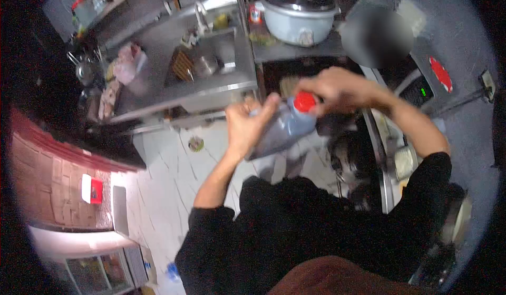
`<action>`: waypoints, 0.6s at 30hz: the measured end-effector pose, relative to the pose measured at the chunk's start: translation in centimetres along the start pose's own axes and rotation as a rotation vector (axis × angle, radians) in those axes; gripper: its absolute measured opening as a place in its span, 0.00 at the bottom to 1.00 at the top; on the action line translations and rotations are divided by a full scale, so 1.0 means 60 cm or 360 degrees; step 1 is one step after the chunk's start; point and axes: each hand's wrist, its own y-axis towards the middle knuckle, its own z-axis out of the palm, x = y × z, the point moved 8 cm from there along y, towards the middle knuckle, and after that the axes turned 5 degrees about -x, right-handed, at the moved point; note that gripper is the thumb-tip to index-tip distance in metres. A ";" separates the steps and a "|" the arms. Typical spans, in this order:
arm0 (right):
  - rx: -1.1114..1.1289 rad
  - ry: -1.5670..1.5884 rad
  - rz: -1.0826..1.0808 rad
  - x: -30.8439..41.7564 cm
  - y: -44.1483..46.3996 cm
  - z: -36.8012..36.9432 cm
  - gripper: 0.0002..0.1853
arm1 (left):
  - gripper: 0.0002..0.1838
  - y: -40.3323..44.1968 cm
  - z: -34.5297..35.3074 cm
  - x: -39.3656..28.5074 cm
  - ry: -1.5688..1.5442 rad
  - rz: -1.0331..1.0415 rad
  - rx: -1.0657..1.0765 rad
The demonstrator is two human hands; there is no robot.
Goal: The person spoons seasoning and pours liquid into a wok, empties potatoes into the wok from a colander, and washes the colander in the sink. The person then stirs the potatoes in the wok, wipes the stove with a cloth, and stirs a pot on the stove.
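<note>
A large clear plastic bottle [284, 131] is held tilted in front of my chest, its neck toward the upper right. My left hand [245, 126] is closed around the bottle's side, thumb up. Over the red cap [304, 102] on the neck, the fingers of my right hand [340, 89] are closed. Motion smears the right hand somewhat, so the exact finger placement is hard to see. What the bottle contains cannot be made out clearly.
Ahead to the left is a steel sink [232, 50] in a counter [147, 92]. A large white rice cooker [298, 23] stands ahead on a dark counter. A microwave-like appliance with a green display [423, 92] sits at right. Below the bottle is a tiled floor [163, 189].
</note>
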 end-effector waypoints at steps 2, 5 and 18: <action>0.0040 -0.0416 0.0335 -0.061 0.043 0.012 0.22 | 0.24 0.043 -0.001 0.000 0.0149 0.0053 0.0053; -0.0294 -0.0308 0.0231 -0.092 0.097 -0.012 0.20 | 0.23 0.120 -0.014 0.045 0.0013 0.0063 0.0104; -0.0628 -0.0978 -0.0917 -0.091 0.315 -0.038 0.14 | 0.26 0.418 -0.078 0.079 0.0014 0.0214 0.0597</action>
